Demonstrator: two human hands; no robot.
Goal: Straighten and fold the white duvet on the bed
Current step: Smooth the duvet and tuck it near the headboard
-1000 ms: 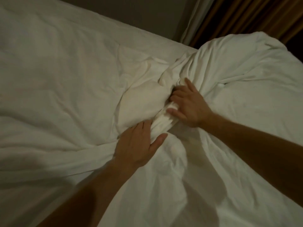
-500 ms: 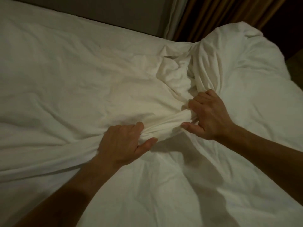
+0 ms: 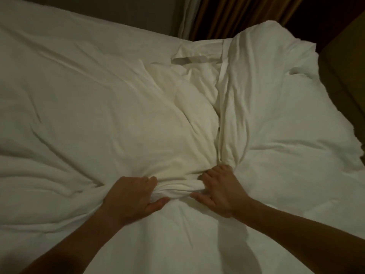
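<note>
Just two hands, left hand (image 3: 130,196) and right hand (image 3: 221,190), fingers clenched on one white duvet (image 3: 98,115).

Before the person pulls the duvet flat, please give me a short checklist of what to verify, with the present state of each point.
1. Left hand grips the gathered fold: ok, fingers curl over it, thumb under.
2. Right hand grips the same fold: ok.
3. Both hands hold one continuous bunch of the white duvet: ok.
4. Duvet lies flat: not ok, a twisted ridge runs away from the hands.
5. Far right corner spread out: not ok, it is heaped up.
6. Duvet's near edge: cannot tell, out of frame.
</note>
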